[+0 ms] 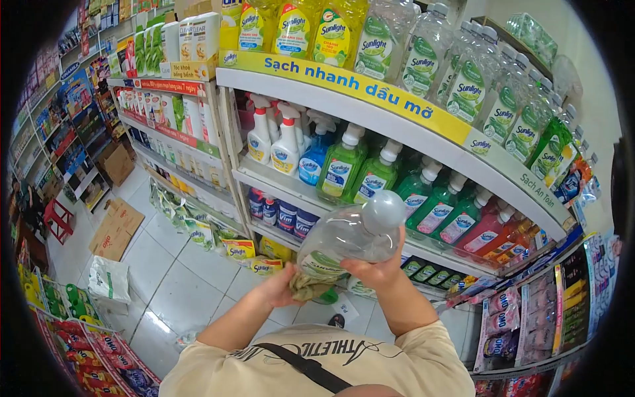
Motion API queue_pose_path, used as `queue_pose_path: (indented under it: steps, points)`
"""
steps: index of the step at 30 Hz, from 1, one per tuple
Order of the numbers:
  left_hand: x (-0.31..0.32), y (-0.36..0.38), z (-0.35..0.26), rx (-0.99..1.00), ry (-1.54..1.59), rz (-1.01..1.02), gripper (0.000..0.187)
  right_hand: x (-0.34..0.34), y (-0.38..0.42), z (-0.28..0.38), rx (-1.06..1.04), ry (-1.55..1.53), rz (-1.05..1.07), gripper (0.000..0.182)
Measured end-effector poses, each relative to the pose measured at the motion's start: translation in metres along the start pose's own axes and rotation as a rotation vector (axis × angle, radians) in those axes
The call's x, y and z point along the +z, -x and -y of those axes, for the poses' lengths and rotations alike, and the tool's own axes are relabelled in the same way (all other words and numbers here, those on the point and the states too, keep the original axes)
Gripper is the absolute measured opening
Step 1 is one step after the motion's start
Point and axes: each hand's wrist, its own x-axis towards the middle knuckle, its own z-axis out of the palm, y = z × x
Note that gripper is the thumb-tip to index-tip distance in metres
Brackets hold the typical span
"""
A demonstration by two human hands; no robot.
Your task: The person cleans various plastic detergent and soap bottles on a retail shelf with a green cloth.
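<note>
A large clear Sunlight bottle [344, 231] is held tilted in front of my chest, its whitish cap [385, 210] up and to the right. My right hand [378, 268] grips it near the shoulder, below the cap. At the lower end, my left hand [283, 286] is closed on a crumpled olive cloth [309, 286] pressed against the bottle near its base. The green-and-white label [324, 263] shows partly above the cloth. Some of my left fingers are hidden behind the cloth and bottle.
Ahead stands a curved shelf [397, 112] with clear and yellow Sunlight bottles on top. Spray bottles [286, 139] and green pump bottles [340, 165] fill the tier below. Flattened cardboard [116, 229] and a white bag [110, 278] lie on the tiled floor. Racks of packets [539, 317] stand at right.
</note>
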Motion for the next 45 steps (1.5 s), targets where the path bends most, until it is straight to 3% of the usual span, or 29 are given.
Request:
queue_pose_path:
  steps: [1, 5, 7, 9, 11, 15, 18, 21, 24, 27, 30, 39, 45]
  points:
    - [-0.001, -0.003, 0.001, -0.022, 0.064, 0.059, 0.06, -0.007, 0.002, -0.006, -0.062, 0.122, 0.01, 0.083]
    - [0.045, -0.004, -0.026, 0.285, -0.312, -0.116, 0.047, -0.03, -0.014, 0.006, -0.288, 0.658, -0.089, 0.082]
    - [0.055, -0.003, -0.038, 0.438, -0.609, -0.288, 0.041, -0.039, -0.037, 0.012, -0.231, 0.13, -0.487, 0.075]
    - [0.056, -0.001, -0.047, 0.437, -0.632, -0.389, 0.037, -0.053, -0.08, 0.053, -0.274, 0.102, -0.687, 0.067]
    - [0.06, 0.002, -0.049, 0.421, -0.578, -0.506, 0.034, -0.086, -0.113, 0.084, -0.477, 0.05, -0.565, 0.061]
    - [0.06, 0.012, -0.047, 0.463, -0.951, -0.614, 0.037, -0.124, -0.177, 0.12, -0.764, 0.099, -0.509, 0.056]
    - [0.067, 0.025, -0.052, 0.484, -1.009, -0.688, 0.038, -0.156, -0.231, 0.115, -0.909, 0.195, -0.751, 0.056]
    - [0.075, 0.037, -0.057, 0.561, -1.003, -0.787, 0.037, -0.185, -0.27, 0.093, -0.881, 0.272, -0.547, 0.056]
    - [0.079, 0.04, -0.055, 0.677, -1.035, -0.849, 0.035, -0.196, -0.288, 0.068, -0.717, 0.708, -0.686, 0.061]
    - [0.083, 0.038, -0.05, 0.811, -0.931, -0.917, 0.033, -0.197, -0.295, 0.047, -0.702, 1.068, -0.709, 0.061]
    - [0.083, 0.039, -0.049, 0.887, -0.923, -0.939, 0.034, -0.21, -0.304, 0.025, -0.474, 1.003, -0.659, 0.081]
    - [0.086, 0.031, -0.043, 0.841, -0.885, -0.937, 0.033, -0.207, -0.3, 0.003, -0.29, 1.038, -0.715, 0.076]
    - [0.09, 0.009, -0.032, 0.703, -0.894, -0.801, 0.035, -0.194, -0.29, 0.018, -0.134, 1.124, -0.714, 0.071]
